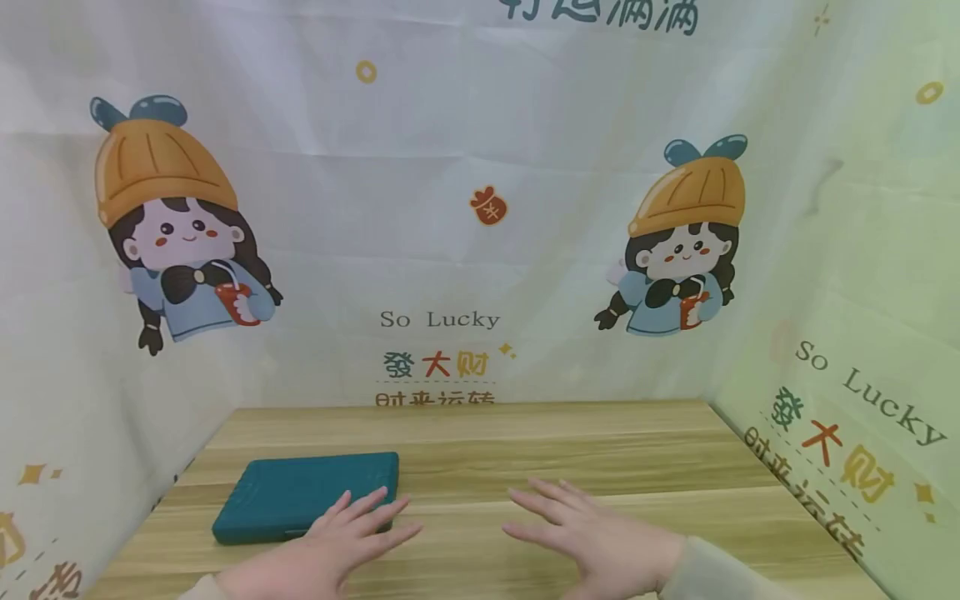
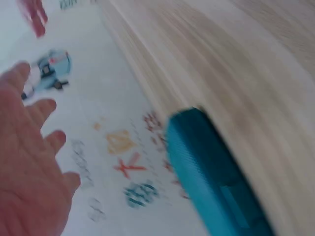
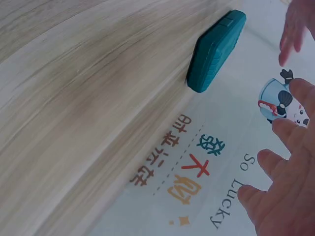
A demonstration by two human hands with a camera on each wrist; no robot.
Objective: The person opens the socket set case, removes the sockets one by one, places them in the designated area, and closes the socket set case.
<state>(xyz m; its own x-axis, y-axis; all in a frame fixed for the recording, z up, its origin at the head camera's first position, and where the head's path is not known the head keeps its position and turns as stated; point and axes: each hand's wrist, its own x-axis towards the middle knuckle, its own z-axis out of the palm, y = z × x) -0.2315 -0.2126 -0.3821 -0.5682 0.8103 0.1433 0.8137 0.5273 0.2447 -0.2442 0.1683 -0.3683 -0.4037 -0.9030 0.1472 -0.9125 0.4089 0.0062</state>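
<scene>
A flat teal plastic case [image 1: 307, 492] lies on the left part of the wooden table; its kind of contents cannot be seen. In the head view my left hand [image 1: 330, 542] is spread in front of the case's near right corner, covering part of it. Whether it touches the case I cannot tell there, but the left wrist view shows the hand [image 2: 29, 162] apart from the case [image 2: 211, 172]. To the right, my right hand [image 1: 592, 537] hovers over the table with its fingers spread, holding nothing. The right wrist view shows the case [image 3: 216, 51] well away from that hand [image 3: 290, 172].
The wood-grain table [image 1: 540, 442] ends at a printed cloth backdrop [image 1: 420, 242], which also hangs along the left and right sides. Cartoon figures and lettering are printed on the cloth.
</scene>
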